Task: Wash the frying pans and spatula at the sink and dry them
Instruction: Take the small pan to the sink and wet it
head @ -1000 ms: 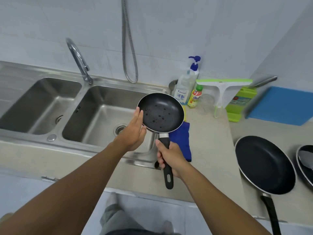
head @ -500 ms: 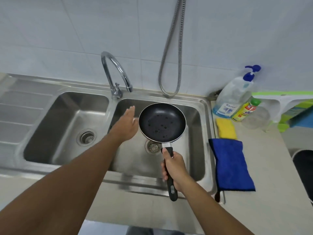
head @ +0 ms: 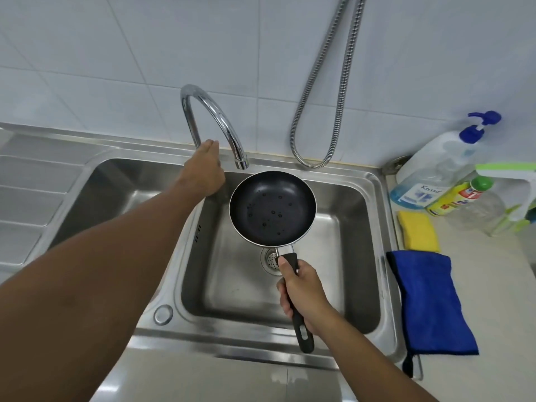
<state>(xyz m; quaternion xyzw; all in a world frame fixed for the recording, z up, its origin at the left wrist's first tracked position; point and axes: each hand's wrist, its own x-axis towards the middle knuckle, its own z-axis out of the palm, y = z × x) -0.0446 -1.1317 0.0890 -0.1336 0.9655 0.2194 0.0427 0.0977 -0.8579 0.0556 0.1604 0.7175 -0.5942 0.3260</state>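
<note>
One pan is in view, held level over the right basin, its far rim just below the faucet spout at 11 o'clock. The right hand is wrapped tight round the pan's black handle. The left hand reaches to the faucet base at 10 o'clock; whether it grips anything cannot be told. No water runs. Judged step: starting the rinse. Next move calls for opening the tap. A sponge and cloth lie at 3 o'clock.
</note>
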